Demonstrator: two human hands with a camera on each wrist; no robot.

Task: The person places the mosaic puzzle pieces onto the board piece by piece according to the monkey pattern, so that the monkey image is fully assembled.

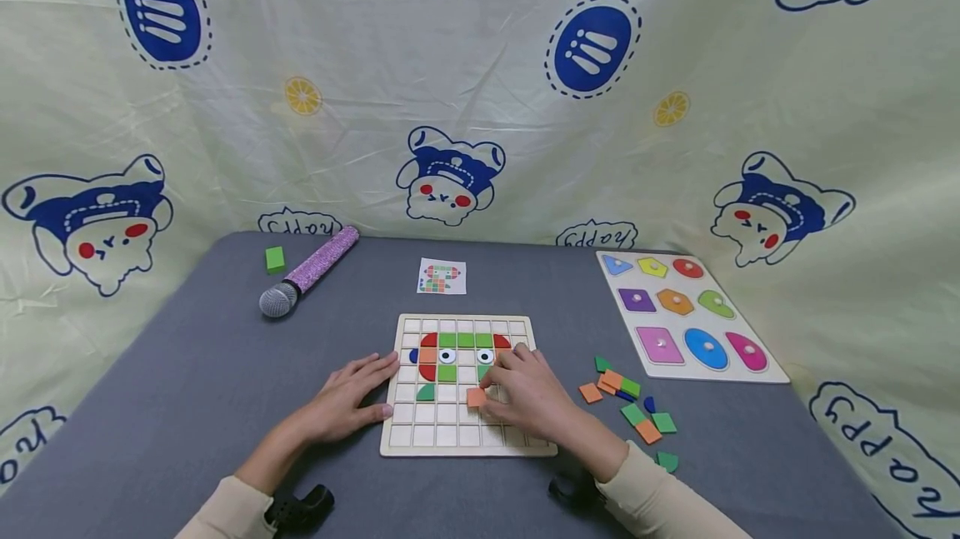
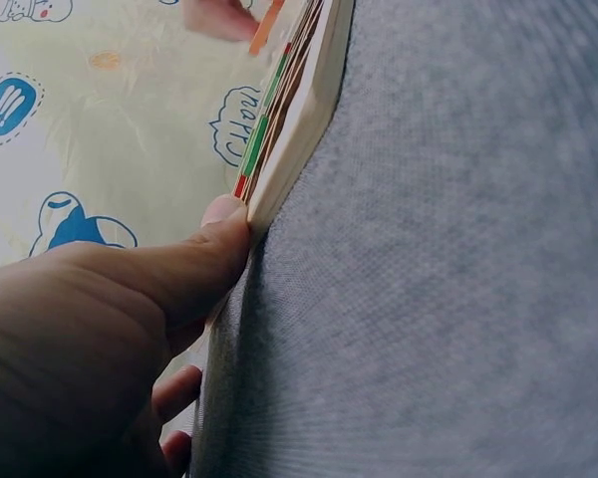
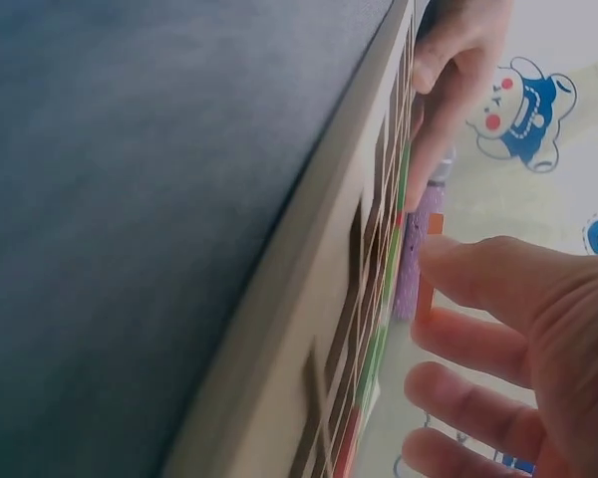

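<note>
A wooden grid board (image 1: pixel 468 436) lies in the middle of the table, with red, green, orange and blue tiles and two eye tiles set in its squares. My left hand (image 1: pixel 347 397) rests against the board's left edge with fingers relaxed; the left wrist view shows the thumb (image 2: pixel 204 254) at the rim. Between thumb and index finger, my right hand (image 1: pixel 528 393) pinches an orange square tile (image 1: pixel 476 397) over the right-centre part of the grid. That hand hides some squares on the right. In the right wrist view the orange tile (image 3: pixel 426 297) stands edge-on, just above the board.
Several loose tiles (image 1: pixel 632 414) lie scattered right of the board. Behind them is a shape puzzle board (image 1: pixel 660 325) with knobbed pieces. A small picture card (image 1: pixel 442 276) sits beyond the grid. At the back left are a purple glittery microphone (image 1: pixel 322 260) and a green block (image 1: pixel 275 260).
</note>
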